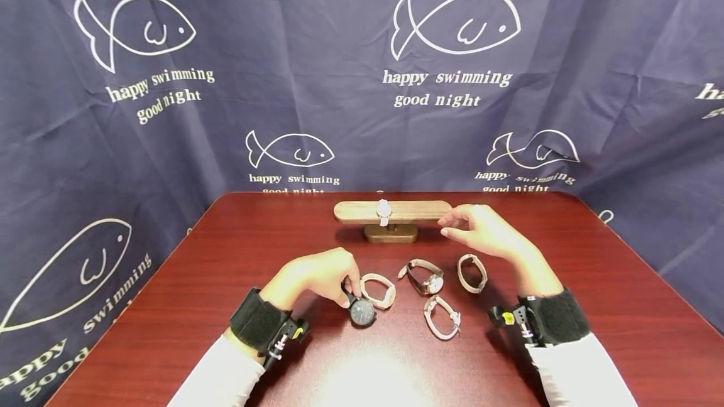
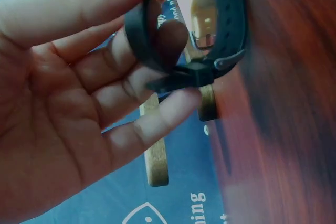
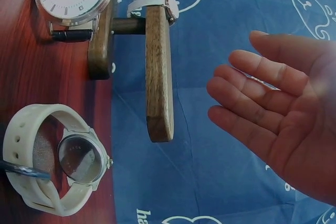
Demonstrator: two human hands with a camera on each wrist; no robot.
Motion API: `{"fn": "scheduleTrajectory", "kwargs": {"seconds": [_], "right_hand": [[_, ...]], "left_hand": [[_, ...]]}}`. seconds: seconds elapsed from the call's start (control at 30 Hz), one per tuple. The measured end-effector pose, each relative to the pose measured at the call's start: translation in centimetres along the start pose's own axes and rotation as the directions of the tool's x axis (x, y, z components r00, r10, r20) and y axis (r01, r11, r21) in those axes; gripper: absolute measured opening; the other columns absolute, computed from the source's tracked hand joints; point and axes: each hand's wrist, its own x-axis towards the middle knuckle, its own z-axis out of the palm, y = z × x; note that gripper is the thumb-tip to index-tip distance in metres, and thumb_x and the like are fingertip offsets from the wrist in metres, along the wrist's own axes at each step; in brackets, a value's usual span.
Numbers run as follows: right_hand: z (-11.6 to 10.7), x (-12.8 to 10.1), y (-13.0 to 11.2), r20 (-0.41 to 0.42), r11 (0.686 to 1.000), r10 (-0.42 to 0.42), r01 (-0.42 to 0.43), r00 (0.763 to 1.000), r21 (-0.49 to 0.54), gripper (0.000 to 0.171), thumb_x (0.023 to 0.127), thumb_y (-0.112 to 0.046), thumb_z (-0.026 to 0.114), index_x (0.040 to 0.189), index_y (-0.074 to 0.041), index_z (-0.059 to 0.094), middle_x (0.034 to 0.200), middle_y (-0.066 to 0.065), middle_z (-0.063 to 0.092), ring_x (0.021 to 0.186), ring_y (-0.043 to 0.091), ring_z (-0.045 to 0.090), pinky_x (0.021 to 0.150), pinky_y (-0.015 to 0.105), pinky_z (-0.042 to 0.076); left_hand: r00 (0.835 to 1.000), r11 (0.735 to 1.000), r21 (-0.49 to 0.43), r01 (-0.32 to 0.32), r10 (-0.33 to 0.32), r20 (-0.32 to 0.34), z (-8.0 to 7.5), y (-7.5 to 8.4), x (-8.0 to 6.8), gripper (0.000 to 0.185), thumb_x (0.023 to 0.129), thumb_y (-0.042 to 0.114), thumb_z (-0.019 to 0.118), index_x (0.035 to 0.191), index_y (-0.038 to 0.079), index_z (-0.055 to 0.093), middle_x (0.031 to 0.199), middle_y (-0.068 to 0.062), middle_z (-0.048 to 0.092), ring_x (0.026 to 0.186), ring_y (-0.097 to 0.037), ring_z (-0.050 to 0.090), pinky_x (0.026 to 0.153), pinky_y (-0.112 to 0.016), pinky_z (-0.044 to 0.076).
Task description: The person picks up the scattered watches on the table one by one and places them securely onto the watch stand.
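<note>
A black watch [image 1: 362,314] with a dark round dial is pinched by its strap between the thumb and fingers of my left hand [image 1: 323,272]. In the left wrist view its buckled strap [image 2: 229,22] loops in front of the fingers. My right hand [image 1: 488,230] is beside the right end of a wooden watch stand [image 1: 421,210], fingers loosely bent and nothing in them. The right wrist view shows the palm [image 3: 294,135] apart from the stand's bar [image 3: 159,82]. A white-strapped watch [image 1: 384,209] is wrapped around that bar, left of its middle.
Several watches lie on the reddish table [image 1: 237,256]: a pale one [image 1: 389,298] beside the black watch, one with a white dial and dark strap [image 1: 435,284], a white one [image 1: 455,318] nearer the front, and another pale one [image 1: 482,277] below my right hand. A patterned blue cloth [image 1: 362,105] hangs behind.
</note>
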Motion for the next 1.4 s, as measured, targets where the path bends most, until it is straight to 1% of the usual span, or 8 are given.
{"fn": "scheduleTrajectory", "kwargs": {"seconds": [0.27,0.37,0.47,0.57,0.7,0.9,1.13,1.4], "right_hand": [[0.0,-0.1,-0.1,0.001,1.000,-0.003,0.003,1.000,-0.006,0.015,0.088,-0.013,0.070,0.099,-0.003,0.071,0.088,0.000,0.072,0.084,0.016,0.067,0.078,0.042,0.053],[0.0,-0.1,-0.3,-0.002,1.000,-0.008,0.008,1.000,-0.001,0.014,0.089,-0.013,0.070,0.100,-0.004,0.071,0.089,0.000,0.073,0.085,0.016,0.068,0.079,0.041,0.053],[0.0,0.0,-0.7,-0.016,1.000,-0.019,0.019,1.000,0.004,0.014,0.089,-0.013,0.070,0.100,-0.005,0.071,0.091,0.001,0.073,0.086,0.016,0.068,0.079,0.041,0.053],[0.1,0.0,-1.1,-0.036,0.999,-0.049,0.049,0.998,0.001,0.014,0.087,-0.011,0.072,0.099,-0.005,0.071,0.091,0.001,0.073,0.086,0.017,0.068,0.079,0.041,0.053],[0.3,0.2,-1.9,-0.066,0.992,-0.128,0.126,0.990,-0.023,0.021,0.081,-0.007,0.077,0.101,-0.007,0.070,0.092,0.000,0.072,0.088,0.019,0.068,0.079,0.043,0.052],[0.4,0.5,-4.1,-0.167,0.963,-0.262,0.270,0.951,0.025,0.032,0.077,-0.005,0.080,0.107,-0.007,0.068,0.099,0.001,0.070,0.092,0.019,0.068,0.081,0.038,0.054],[0.9,1.5,-6.6,-0.346,0.920,-0.352,0.389,0.870,0.044,0.043,0.074,-0.004,0.083,0.115,-0.005,0.068,0.107,0.003,0.069,0.099,0.018,0.065,0.089,0.024,0.048],[2.0,1.5,-8.1,-0.414,0.901,-0.367,0.429,0.833,0.064,0.066,0.068,-0.005,0.088,0.128,-0.003,0.060,0.116,0.007,0.065,0.106,0.020,0.063,0.095,0.025,0.046]], "left_hand": [[0.999,0.999,-0.017,-0.035,0.035,-0.007,-0.5,0.0,-0.2,0.014,0.072,0.001,0.078,0.074,0.013,0.071,0.065,0.016,0.057,0.062,0.004,0.049,0.059,-0.015,0.045],[0.994,0.993,-0.072,-0.089,0.084,-0.073,-0.8,-0.3,-0.2,0.011,0.076,0.003,0.076,0.077,0.012,0.069,0.068,0.014,0.058,0.064,0.003,0.051,0.061,-0.017,0.047],[0.973,0.971,-0.185,-0.148,0.110,-0.201,-0.8,-0.6,0.0,0.008,0.080,0.005,0.073,0.082,0.009,0.068,0.074,0.010,0.062,0.069,0.001,0.056,0.067,-0.021,0.051],[0.932,0.921,-0.342,-0.187,0.056,-0.357,-0.6,-0.4,0.3,0.007,0.083,0.002,0.071,0.087,0.004,0.066,0.081,0.001,0.066,0.078,-0.005,0.061,0.076,-0.026,0.054],[0.849,0.851,-0.476,-0.223,-0.071,-0.524,-0.4,0.4,0.8,0.008,0.084,0.000,0.071,0.090,-0.001,0.065,0.088,-0.007,0.068,0.085,-0.011,0.064,0.083,-0.030,0.053],[0.748,0.811,-0.529,-0.250,-0.186,-0.638,-1.0,1.6,1.3,0.012,0.084,0.001,0.072,0.093,-0.003,0.067,0.091,-0.007,0.070,0.087,-0.011,0.065,0.083,-0.029,0.054],[0.602,0.776,-0.524,-0.351,-0.242,-0.761,-1.6,2.6,1.8,0.013,0.083,0.000,0.073,0.093,-0.004,0.067,0.087,-0.008,0.071,0.079,-0.011,0.065,0.073,-0.024,0.053],[0.522,0.760,-0.466,-0.453,-0.198,-0.830,-1.3,4.1,2.5,0.012,0.081,-0.006,0.074,0.090,-0.008,0.068,0.090,-0.018,0.070,0.080,-0.011,0.067,0.076,-0.028,0.057]]}}
